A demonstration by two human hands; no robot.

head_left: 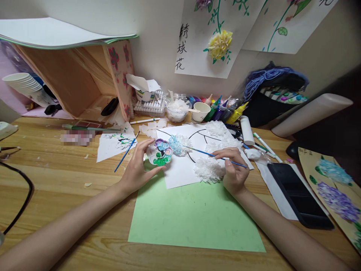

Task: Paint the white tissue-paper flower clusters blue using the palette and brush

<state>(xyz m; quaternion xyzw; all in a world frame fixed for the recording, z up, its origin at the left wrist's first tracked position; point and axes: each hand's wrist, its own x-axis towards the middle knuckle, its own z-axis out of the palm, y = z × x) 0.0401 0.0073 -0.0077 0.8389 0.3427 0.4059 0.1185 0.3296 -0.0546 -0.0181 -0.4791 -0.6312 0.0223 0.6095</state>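
My left hand (137, 168) is closed round the edge of a small flower-shaped paint palette (160, 152) with purple, blue and green paint, held just above the desk. My right hand (233, 169) pinches a thin blue paintbrush (207, 153). Its tip reaches a tissue flower (178, 144) partly painted light blue. That flower sits on a white sheet (180, 171) with drawn black stems. Unpainted white tissue flowers (208, 169) lie by my right hand and further back. A light green sheet (194, 216) lies under the white one, nearer to me.
A second blue brush (126, 152) rests on a paint-stained scrap at left. Paint bottles (222, 110), a paper cup (200, 111) and a tissue bowl stand at the back. A black tablet (299, 194) and a finished flower picture (335, 192) lie at right. A wooden shelf (84, 81) stands back left.
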